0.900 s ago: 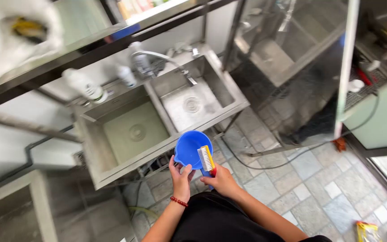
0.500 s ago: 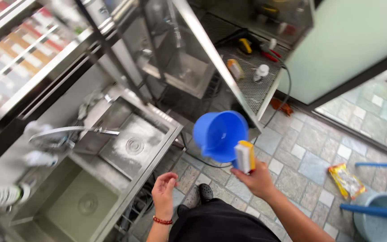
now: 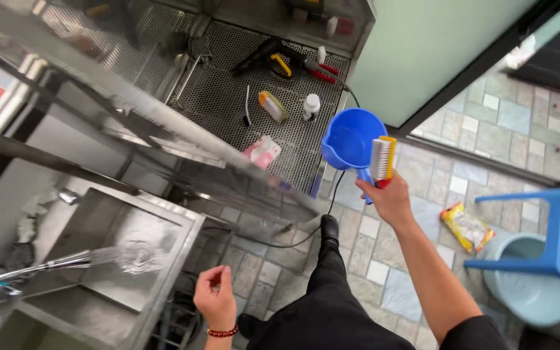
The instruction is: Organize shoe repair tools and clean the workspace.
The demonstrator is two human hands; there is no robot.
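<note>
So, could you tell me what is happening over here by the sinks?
A person stands on the tiled floor beside a steel sink. Their right hand holds up a blue scoop together with a scrubbing brush. The left hand hangs empty, fingers loosely curled. Water is spraying from the faucet into the basin.

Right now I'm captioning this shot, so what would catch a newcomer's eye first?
The bright blue scoop held up with a scrubbing brush in the right hand, near the middle. Then the running faucet spray over the steel sink at lower left, with the empty left hand beside it.
</note>
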